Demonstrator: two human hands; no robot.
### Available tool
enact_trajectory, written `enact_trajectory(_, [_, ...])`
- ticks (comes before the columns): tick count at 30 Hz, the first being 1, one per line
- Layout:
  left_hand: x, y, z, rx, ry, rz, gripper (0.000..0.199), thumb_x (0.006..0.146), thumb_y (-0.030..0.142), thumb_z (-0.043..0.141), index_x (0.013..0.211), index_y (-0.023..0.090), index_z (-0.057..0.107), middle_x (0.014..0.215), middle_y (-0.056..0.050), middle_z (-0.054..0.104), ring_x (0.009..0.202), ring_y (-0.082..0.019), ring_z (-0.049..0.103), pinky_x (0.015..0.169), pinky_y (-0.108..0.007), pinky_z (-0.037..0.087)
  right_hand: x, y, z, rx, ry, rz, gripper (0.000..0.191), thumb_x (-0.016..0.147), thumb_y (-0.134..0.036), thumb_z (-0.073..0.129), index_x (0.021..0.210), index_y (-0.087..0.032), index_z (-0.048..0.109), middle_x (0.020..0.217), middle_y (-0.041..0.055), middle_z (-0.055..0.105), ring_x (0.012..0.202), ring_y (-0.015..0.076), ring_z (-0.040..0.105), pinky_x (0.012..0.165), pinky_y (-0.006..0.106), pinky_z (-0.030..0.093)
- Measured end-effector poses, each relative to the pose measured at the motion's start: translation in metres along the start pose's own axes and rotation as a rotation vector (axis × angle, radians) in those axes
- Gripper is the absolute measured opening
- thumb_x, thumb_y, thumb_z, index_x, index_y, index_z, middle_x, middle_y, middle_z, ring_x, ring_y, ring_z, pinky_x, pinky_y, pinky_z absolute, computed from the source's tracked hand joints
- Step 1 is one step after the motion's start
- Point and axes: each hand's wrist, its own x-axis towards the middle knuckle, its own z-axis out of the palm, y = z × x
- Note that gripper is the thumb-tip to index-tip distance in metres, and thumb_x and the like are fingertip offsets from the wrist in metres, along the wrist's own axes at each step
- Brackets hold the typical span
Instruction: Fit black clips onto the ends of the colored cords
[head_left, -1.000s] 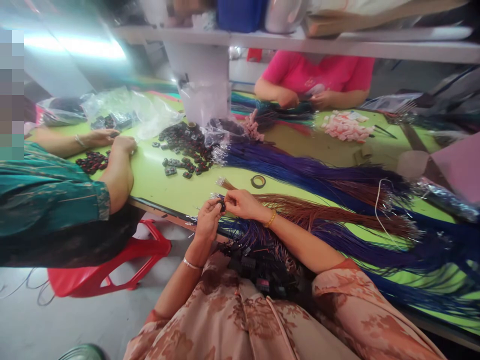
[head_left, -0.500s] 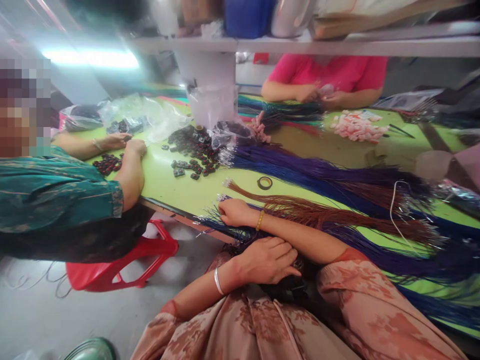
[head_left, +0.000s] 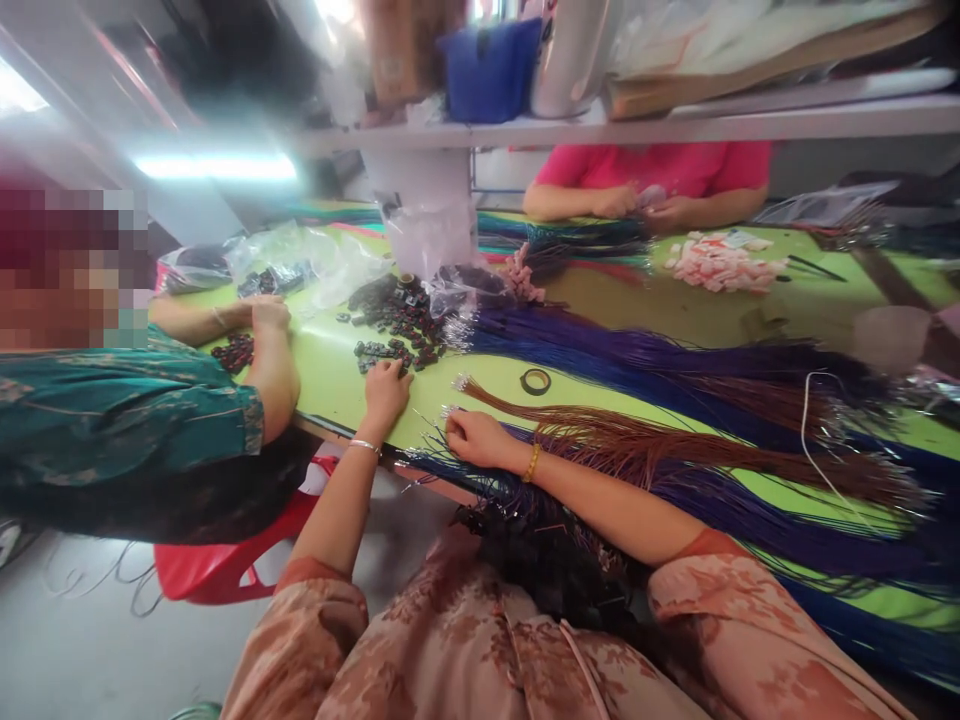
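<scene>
My left hand (head_left: 388,392), with a silver bangle at the wrist, has its fingers curled at the near edge of a pile of small black connectors (head_left: 397,325). Its fingertips are hidden, so what they pinch does not show. My right hand (head_left: 486,440), wearing a yellow bead bracelet, is closed on blue wires, whose bare metal tips stick out past the fingers at the table edge. Beside it, brown wires (head_left: 637,436) lie in a long bundle. Across my lap rests a dark cluster of connectors and wires (head_left: 555,560).
A tape roll (head_left: 535,381) and purple-blue wires (head_left: 600,340) lie on the green table. Pink connectors (head_left: 720,262) are heaped farther back. One co-worker in a teal sleeve (head_left: 135,410) sits left; another in pink (head_left: 652,175) works opposite. A shelf (head_left: 675,127) spans above.
My left hand has gone from my lap, where it rested by my right forearm, up to the black connectors. My right hand stays at the blue wire ends. The view has tilted up slightly.
</scene>
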Motion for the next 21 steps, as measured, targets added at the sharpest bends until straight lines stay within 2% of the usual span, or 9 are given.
enact_trajectory(3, [-0.004, -0.008, 0.002, 0.074, -0.014, 0.023, 0.025, 0.083, 0.026, 0.053, 0.101, 0.014, 0.067, 0.105, -0.019, 0.058, 0.103, -0.034, 0.05, 0.09, -0.046, 0.037, 0.005, 0.006, 0.003, 0.218, 0.082, 0.03, 0.007, 0.078, -0.017, 0.051, 0.082, -0.017, 0.057, 0.068, -0.0013, 0.06, 0.061, 0.0106, 0.051, 0.06, 0.022, 0.034])
enact_trajectory(5, [-0.011, -0.008, -0.002, 0.006, 0.031, 0.036, 0.027, 0.082, 0.023, 0.053, 0.105, 0.016, 0.066, 0.108, -0.016, 0.057, 0.098, -0.029, 0.053, 0.088, -0.043, 0.04, 0.008, 0.009, 0.006, 0.391, 0.145, 0.034, 0.005, 0.077, -0.019, 0.052, 0.08, -0.017, 0.055, 0.067, -0.0025, 0.057, 0.059, 0.0096, 0.049, 0.058, 0.022, 0.036])
enact_trajectory(8, [-0.024, -0.007, -0.011, -0.247, 0.095, -0.01, 0.032, 0.075, 0.02, 0.06, 0.107, 0.017, 0.063, 0.11, -0.011, 0.056, 0.087, -0.02, 0.056, 0.083, -0.036, 0.045, 0.014, 0.009, 0.008, 0.66, 0.224, 0.03, 0.011, 0.075, -0.026, 0.056, 0.082, -0.018, 0.052, 0.068, -0.0041, 0.053, 0.056, 0.0089, 0.047, 0.055, 0.022, 0.039])
enact_trajectory(12, [-0.047, 0.005, -0.02, -0.717, -0.021, -0.176, 0.031, 0.068, 0.028, 0.071, 0.096, 0.016, 0.066, 0.095, -0.005, 0.061, 0.079, -0.014, 0.057, 0.077, -0.03, 0.046, 0.015, 0.002, 0.003, 0.93, 0.277, 0.036, 0.021, 0.076, -0.034, 0.059, 0.088, -0.021, 0.047, 0.069, -0.0053, 0.05, 0.051, 0.0086, 0.047, 0.051, 0.024, 0.042])
enact_trajectory(14, [-0.059, 0.014, -0.022, -0.911, -0.082, -0.265, 0.033, 0.068, 0.034, 0.073, 0.095, 0.016, 0.068, 0.089, -0.004, 0.063, 0.079, -0.014, 0.057, 0.077, -0.028, 0.046, 0.013, -0.002, -0.002, 0.953, 0.305, 0.009, 0.019, 0.078, -0.036, 0.058, 0.085, -0.021, 0.048, 0.068, -0.0047, 0.051, 0.051, 0.0086, 0.047, 0.051, 0.024, 0.041])
enact_trajectory(16, [-0.071, 0.025, -0.022, -1.039, -0.094, -0.335, 0.034, 0.067, 0.037, 0.075, 0.093, 0.015, 0.069, 0.086, -0.004, 0.065, 0.076, -0.012, 0.057, 0.075, -0.027, 0.046, 0.009, -0.004, -0.006, 0.898, 0.346, -0.035, 0.019, 0.079, -0.037, 0.057, 0.079, -0.02, 0.05, 0.068, -0.0033, 0.052, 0.055, 0.0092, 0.048, 0.054, 0.024, 0.04])
enact_trajectory(19, [-0.084, 0.04, -0.02, -1.188, -0.075, -0.372, 0.038, 0.064, 0.032, 0.079, 0.097, 0.017, 0.068, 0.094, -0.004, 0.067, 0.076, -0.01, 0.059, 0.073, -0.024, 0.046, 0.005, -0.005, -0.008, 0.767, 0.395, -0.077, 0.017, 0.08, -0.035, 0.057, 0.076, -0.019, 0.055, 0.069, -0.0015, 0.054, 0.062, 0.0101, 0.047, 0.058, 0.023, 0.039])
enact_trajectory(21, [-0.09, 0.049, -0.019, -1.294, -0.088, -0.394, 0.04, 0.063, 0.027, 0.08, 0.1, 0.019, 0.067, 0.099, -0.005, 0.067, 0.08, -0.011, 0.06, 0.072, -0.022, 0.047, 0.002, -0.005, -0.008, 0.693, 0.402, -0.063, 0.016, 0.08, -0.033, 0.056, 0.075, -0.018, 0.057, 0.066, -0.0019, 0.054, 0.06, 0.0096, 0.045, 0.057, 0.022, 0.037])
